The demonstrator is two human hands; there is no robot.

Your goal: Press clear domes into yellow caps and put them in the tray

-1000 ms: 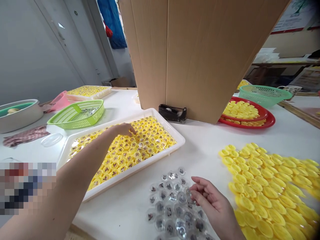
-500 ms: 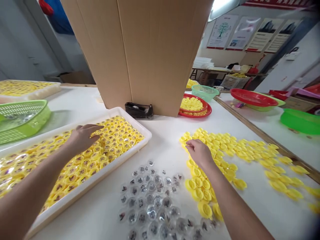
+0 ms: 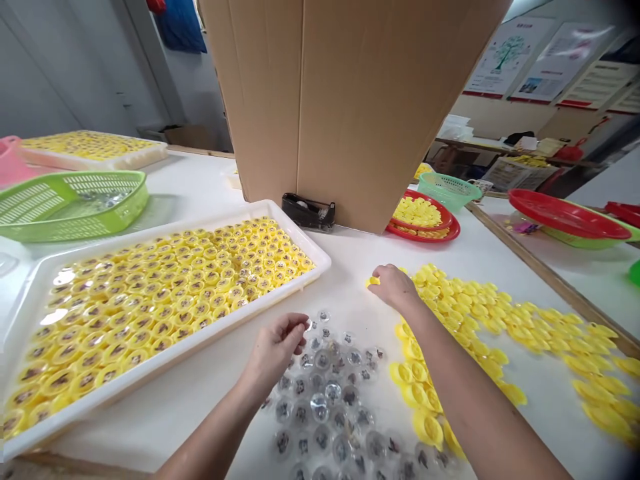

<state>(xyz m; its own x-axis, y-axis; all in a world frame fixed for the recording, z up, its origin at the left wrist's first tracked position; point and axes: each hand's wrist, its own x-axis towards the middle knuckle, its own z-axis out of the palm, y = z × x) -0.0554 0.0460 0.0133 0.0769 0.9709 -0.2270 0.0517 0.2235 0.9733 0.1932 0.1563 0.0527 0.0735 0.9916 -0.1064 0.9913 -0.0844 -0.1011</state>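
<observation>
Pinching above a loose heap of clear plastic domes [image 3: 325, 400] at six o'clock, the left hand [image 3: 277, 350] curls its fingers nearly shut, though whether they hold a dome cannot be told. The half-curled right hand [image 3: 395, 288] has one yellow plastic cap [image 3: 373, 282] at its fingertips, grip unclear, beside a spread of yellow caps [image 3: 475, 313] at three o'clock. Within easy reach at nine o'clock, a white plastic tray [image 3: 210, 335] packed with dome-filled caps rests on the white table [image 3: 350, 253], below a tall cardboard box [image 3: 350, 100] at twelve o'clock.

Your right hand [image 3: 395, 288] hides most of a yellow cap [image 3: 372, 282]; the marks inside the clear domes [image 3: 320, 407] are too small to tell; the top edge cuts off the cardboard carton [image 3: 350, 113].
</observation>
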